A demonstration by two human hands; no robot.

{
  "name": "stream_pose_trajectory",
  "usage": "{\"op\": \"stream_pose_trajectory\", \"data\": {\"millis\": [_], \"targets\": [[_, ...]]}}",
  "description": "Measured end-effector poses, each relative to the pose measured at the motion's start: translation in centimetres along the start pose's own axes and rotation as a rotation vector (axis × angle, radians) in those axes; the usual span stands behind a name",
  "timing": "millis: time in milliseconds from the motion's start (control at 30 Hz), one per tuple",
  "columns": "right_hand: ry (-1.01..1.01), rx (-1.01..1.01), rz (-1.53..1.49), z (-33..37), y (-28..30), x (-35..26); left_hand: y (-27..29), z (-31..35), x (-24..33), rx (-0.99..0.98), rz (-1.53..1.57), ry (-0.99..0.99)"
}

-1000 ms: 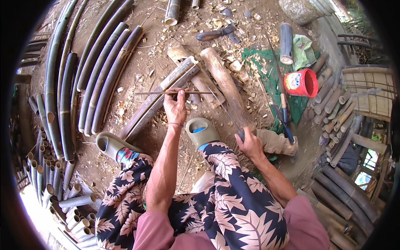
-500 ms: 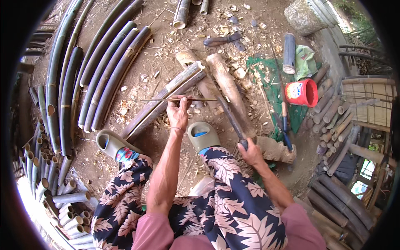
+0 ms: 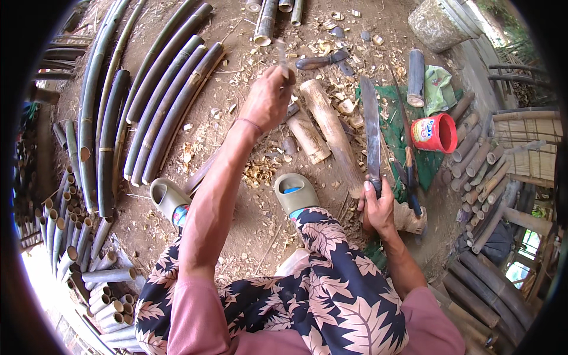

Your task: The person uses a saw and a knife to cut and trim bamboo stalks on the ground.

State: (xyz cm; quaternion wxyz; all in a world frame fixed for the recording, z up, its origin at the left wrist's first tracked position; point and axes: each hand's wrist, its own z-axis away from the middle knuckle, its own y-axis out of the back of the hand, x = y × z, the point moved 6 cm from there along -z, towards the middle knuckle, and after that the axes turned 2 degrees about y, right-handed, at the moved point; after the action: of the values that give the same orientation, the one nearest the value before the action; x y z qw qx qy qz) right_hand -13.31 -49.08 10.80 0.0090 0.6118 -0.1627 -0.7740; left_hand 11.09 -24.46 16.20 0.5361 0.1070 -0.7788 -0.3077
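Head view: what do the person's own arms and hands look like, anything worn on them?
Both hands are bare, no gloves. The left hand has a thin band around its wrist; the right hand shows nothing on its wrist. Both forearms are uncovered, and short pink sleeves begin at the upper arms near the lower edge of the picture. No rings or watch can be made out.

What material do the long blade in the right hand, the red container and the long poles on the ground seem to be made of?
The blade in the right hand looks like dull grey metal, worn and unpolished. The red container seems to be glossy plastic, given its smooth, bright surface. The long poles look like raw bamboo: green-grey, jointed at rings, with hollow cut ends.
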Motion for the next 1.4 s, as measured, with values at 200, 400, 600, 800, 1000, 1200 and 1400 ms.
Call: {"op": "stream_pose_trajectory", "data": {"millis": [200, 400, 600, 800, 1000, 1200, 1400], "targets": [[0.043, -0.039, -0.036, -0.7, -0.5, -1.6, -1.0, -1.7, -0.3, -0.035, -0.012, -0.073], [0.183, -0.023, 0.018, -1.5, -0.2, -4.4, -2.9, -2.2, -0.4, -0.116, -0.043, -0.079], [0.798, 0.163, 0.44, -2.0, 1.0, -13.5, -3.6, -1.9, 0.6, -0.203, -0.017, -0.216], [0.629, -0.084, 0.701, -3.6, -0.4, -16.1, -3.8, -2.1, -0.3, -0.222, -0.023, -0.264], [0.79, -0.003, 0.762, -2.9, -1.6, -16.7, -3.9, -1.5, -0.7, -0.246, -0.003, -0.257], [0.827, 0.111, 0.674, -2.9, -1.7, -15.4, -3.7, -1.8, -1.8, -0.199, -0.034, -0.27], [0.762, 0.027, 0.71, -2.6, -2.2, -14.5, -3.7, -1.5, -2.9, -0.149, -0.127, -0.321]]}}
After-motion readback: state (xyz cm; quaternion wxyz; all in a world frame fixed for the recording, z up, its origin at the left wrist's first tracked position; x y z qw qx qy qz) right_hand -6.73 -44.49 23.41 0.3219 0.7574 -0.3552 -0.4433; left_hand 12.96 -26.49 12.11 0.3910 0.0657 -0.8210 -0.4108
